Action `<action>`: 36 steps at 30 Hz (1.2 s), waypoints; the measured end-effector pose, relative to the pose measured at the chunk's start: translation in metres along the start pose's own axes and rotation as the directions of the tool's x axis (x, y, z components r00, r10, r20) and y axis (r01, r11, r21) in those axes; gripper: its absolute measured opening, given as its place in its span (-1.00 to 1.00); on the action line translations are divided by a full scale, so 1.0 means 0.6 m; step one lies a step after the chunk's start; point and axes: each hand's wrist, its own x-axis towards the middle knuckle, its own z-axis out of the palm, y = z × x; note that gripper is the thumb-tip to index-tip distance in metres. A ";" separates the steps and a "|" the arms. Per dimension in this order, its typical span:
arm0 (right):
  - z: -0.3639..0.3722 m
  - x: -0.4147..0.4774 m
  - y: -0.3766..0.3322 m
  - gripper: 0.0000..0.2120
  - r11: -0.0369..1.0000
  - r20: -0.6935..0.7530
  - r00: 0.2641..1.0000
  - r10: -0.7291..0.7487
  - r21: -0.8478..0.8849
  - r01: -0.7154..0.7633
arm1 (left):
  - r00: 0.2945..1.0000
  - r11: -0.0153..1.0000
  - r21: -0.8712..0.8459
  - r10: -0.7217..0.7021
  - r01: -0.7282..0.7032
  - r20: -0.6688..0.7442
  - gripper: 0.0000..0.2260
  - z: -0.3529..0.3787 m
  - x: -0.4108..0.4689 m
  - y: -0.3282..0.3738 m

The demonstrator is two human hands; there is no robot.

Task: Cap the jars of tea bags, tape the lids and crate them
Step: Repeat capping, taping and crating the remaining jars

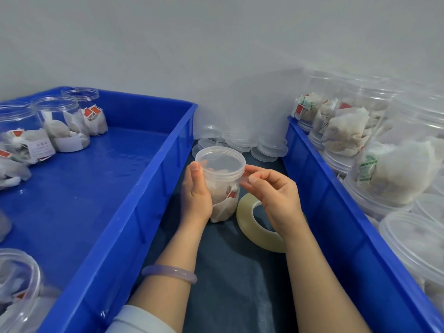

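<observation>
A clear plastic jar of tea bags (222, 188) stands between the two crates with a translucent lid (219, 159) on top. My left hand (197, 195) wraps around the jar's left side. My right hand (271, 195) pinches at the lid's right edge, apparently holding a clear tape end. A roll of clear tape (254, 227) leans under my right hand, beside the jar.
The left blue crate (134, 188) holds several open jars of tea bags (62, 123). The right blue crate (336, 200) is piled with capped jars (384, 169). Loose lids (242, 140) are stacked at the back by the wall. A dark cloth (240, 272) covers the gap.
</observation>
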 end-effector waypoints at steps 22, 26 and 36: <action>0.133 0.028 0.000 -0.59 0.986 -0.382 0.921 -0.080 -0.168 0.016 | 0.999 0.996 -0.089 0.018 -0.014 0.043 -0.27 -0.012 -0.003 -0.003; 0.128 0.035 -0.011 -0.79 0.973 -0.407 0.903 -0.141 -0.225 0.051 | 0.996 0.995 -0.069 0.080 -0.077 0.031 -0.20 -0.011 -0.006 -0.002; 0.122 -0.029 -0.134 -0.84 0.983 -0.434 0.884 -0.171 -0.129 0.128 | 0.975 0.961 -0.184 0.216 -0.205 0.043 -0.60 0.009 -0.037 0.124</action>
